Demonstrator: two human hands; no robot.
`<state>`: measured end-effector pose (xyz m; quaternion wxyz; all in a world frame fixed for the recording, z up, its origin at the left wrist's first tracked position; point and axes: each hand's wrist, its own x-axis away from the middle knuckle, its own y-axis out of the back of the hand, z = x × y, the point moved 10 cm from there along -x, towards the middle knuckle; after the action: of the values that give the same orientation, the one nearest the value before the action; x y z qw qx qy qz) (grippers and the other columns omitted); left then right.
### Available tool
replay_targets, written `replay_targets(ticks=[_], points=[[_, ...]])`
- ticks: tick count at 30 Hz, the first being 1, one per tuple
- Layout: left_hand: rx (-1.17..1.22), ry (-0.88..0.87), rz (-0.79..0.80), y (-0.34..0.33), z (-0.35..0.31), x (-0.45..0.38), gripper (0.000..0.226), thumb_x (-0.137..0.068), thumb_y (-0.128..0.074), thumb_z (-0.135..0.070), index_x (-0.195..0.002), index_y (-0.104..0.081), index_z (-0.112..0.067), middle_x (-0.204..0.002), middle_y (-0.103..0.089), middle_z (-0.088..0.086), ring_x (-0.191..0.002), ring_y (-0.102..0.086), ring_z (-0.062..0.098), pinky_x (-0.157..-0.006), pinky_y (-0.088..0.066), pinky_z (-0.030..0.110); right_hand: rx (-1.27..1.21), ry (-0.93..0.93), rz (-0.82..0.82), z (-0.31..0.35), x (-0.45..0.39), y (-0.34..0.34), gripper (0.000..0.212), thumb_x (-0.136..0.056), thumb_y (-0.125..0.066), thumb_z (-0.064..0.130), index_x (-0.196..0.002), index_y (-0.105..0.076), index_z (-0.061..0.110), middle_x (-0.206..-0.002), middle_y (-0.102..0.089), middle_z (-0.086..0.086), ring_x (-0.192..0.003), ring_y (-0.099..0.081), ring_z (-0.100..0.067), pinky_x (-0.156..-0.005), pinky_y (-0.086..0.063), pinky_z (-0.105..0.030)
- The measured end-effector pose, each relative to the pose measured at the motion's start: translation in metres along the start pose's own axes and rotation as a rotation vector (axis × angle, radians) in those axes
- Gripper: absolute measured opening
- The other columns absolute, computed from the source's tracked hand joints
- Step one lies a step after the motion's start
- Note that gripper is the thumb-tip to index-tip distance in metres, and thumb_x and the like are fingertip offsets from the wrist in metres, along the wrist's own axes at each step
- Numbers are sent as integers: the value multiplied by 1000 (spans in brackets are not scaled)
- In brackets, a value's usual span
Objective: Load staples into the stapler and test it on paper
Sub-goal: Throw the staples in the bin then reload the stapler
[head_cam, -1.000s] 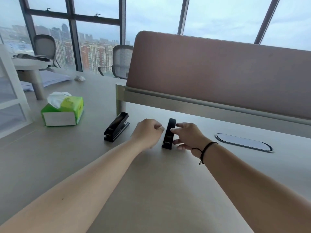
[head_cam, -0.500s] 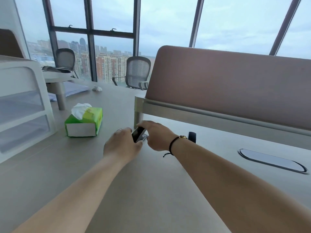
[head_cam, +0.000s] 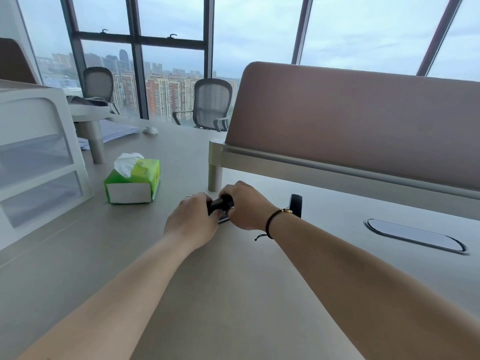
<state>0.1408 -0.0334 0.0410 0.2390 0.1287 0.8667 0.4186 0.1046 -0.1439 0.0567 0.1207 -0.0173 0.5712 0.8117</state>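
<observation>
Both hands now close on the black stapler that lay untouched on the desk one second ago, while the second black stapler, then between the hands, stands alone to the right behind the right wrist. Fingers of the left hand curl around the near-left end of the stapler, with a ring visible on one finger. Fingers of the right hand wrap over its top and far-right side, so both hands are grasping the same body. Only a short dark section of the stapler shows between the two hands, with a sliver of metal at its lower edge; whether it is opened cannot be determined. The stapler sits at or just above the desk surface, near the leg of the partition panel. A black cord bracelet circles the right wrist. A green tissue pack rests to the left, apart from the hands, and a white drawer unit stands farther left. An oval cable cover lies flush in the desk to the right.
</observation>
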Motion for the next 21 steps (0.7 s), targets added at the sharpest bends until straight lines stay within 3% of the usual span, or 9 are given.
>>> replay_targets(ticks=[3,7,9,14,17,21], points=[[7,-74,19,8,-22,19,13,-90,-57,-34,-96,-62,-23,-89,-57,-1,-85,-55,26,-64,-38,32,-23,-17,-19,-4,30,18,31,-83,-59,8,-110,-66,20,-109,-59,-5,-96,-60,-26,-84,-55,-41],[53,-197,62,28,-62,57,17,-91,-57,-36,-103,-59,-24,-96,-59,-3,-93,-56,23,-74,-48,37,-76,-7,-43,1,90,54,28,-87,-65,20,-115,-64,22,-110,-63,-1,-100,-58,-20,-76,-46,-25],[96,-251,82,40,-85,85,20,-92,-59,-34,-108,-59,-23,-100,-60,-2,-94,-56,22,-77,-48,37,-110,-1,-69,5,127,74,27,-86,-67,22,-114,-65,23,-106,-65,2,-97,-59,-18,-77,-47,-27],[221,-367,153,61,-145,162,17,-94,-59,-28,-110,-58,-23,-91,-54,-17,-83,-50,3,-64,-35,11,-179,-27,-107,8,228,116,25,-85,-71,22,-109,-66,27,-91,-68,11,-78,-59,-3,-70,-47,-21],[288,-426,248,62,-181,217,15,-94,-60,-29,-109,-57,-29,-96,-57,-16,-85,-51,-6,-66,-37,9,-227,-77,-125,3,300,133,26,-82,-74,24,-106,-67,32,-90,-71,10,-84,-64,-7,-75,-54,-27],[358,-535,402,48,-218,299,13,-94,-59,-33,-106,-56,-35,-95,-60,-16,-89,-53,0,-69,-38,13,-304,-158,-95,-13,403,131,25,-79,-76,29,-99,-64,38,-89,-72,10,-86,-68,-12,-78,-58,-35]])
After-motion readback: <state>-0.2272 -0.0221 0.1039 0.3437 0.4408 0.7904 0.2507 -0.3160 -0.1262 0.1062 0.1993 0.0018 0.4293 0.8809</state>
